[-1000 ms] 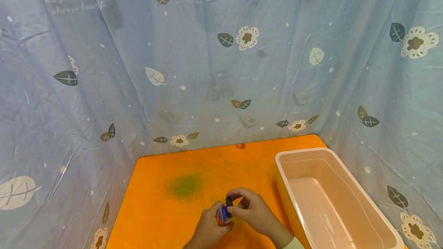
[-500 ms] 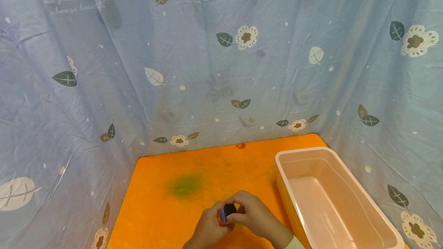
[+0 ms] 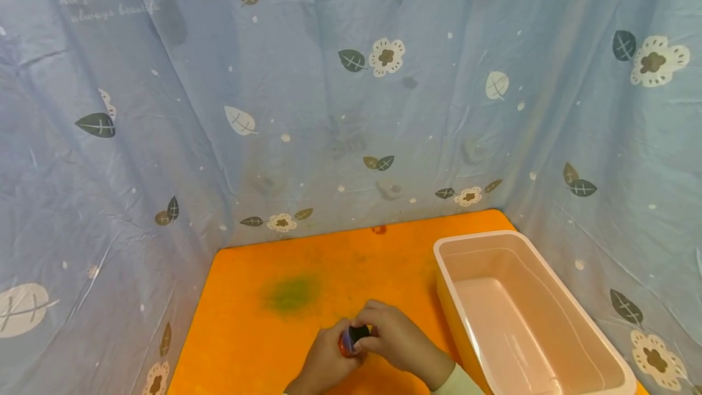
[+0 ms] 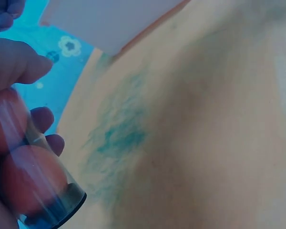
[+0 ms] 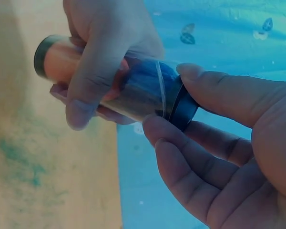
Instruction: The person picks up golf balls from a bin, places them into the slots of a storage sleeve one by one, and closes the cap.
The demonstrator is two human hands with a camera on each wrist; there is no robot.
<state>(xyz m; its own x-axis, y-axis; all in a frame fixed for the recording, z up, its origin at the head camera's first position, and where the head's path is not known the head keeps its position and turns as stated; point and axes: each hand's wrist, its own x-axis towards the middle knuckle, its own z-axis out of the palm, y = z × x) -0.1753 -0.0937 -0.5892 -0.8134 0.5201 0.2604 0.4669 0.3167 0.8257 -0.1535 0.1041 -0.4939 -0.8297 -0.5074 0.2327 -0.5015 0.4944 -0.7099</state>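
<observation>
My left hand (image 3: 328, 355) grips a clear plastic tube (image 5: 145, 98) around its middle. Inside the tube sit rounded orange-red balls (image 4: 31, 176) and, near one end, a blue one (image 5: 150, 76). With thumb and fingers, my right hand (image 3: 403, 340) pinches the black cap (image 5: 185, 109) at that blue end. The cap sits on the tube's mouth; whether it is fully seated I cannot tell. A dark base (image 5: 41, 56) closes the other end. Part of the tube is covered by the left fingers.
To the right stands a deep pale pink bin (image 3: 463, 303). The orange tabletop (image 3: 247, 334) carries a green stain (image 3: 293, 292) left of the hands. A blue patterned curtain (image 3: 307, 157) surrounds the table at the back and both sides.
A second ago the right hand held the cap edge-on by the tube's mouth, with the blue ball showing. Now the cap covers that mouth. The left hand keeps its grip.
</observation>
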